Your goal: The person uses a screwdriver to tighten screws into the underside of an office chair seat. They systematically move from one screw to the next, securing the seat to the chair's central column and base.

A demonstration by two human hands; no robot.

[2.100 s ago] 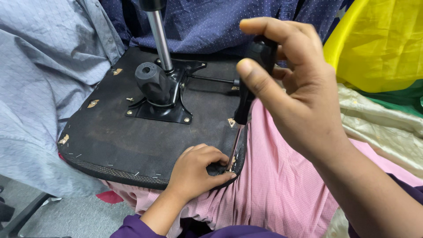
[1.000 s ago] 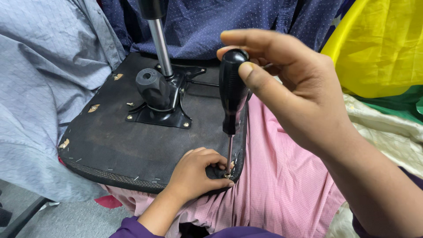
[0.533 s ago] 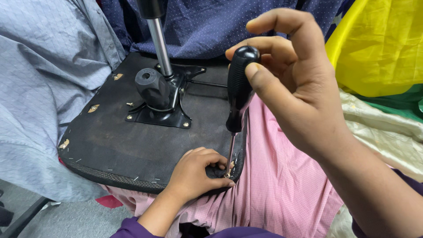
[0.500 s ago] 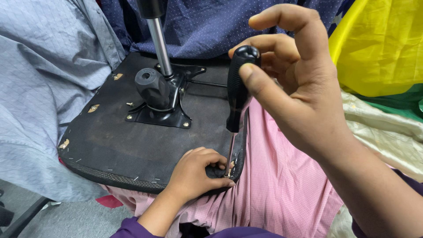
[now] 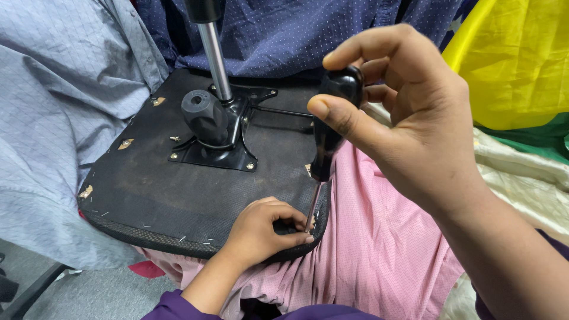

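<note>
Gripping the black-handled screwdriver [image 5: 328, 127] by its rounded top, the right hand [image 5: 409, 124] holds it upright, tip down at the near edge of the upturned black fabric chair seat [image 5: 148, 189]. Left hand [image 5: 264, 228] pinches that edge beside the tip. Behind stands the black metal mounting plate [image 5: 216, 151] with its chrome column [image 5: 214, 62].

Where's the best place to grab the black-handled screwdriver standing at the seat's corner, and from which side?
Take the black-handled screwdriver by its bulbous handle, coming from above and the right, as the right hand does. It stands nearly upright, its thin shaft pinned low by the left hand on the upturned black chair seat, so only the handle is free.
</note>
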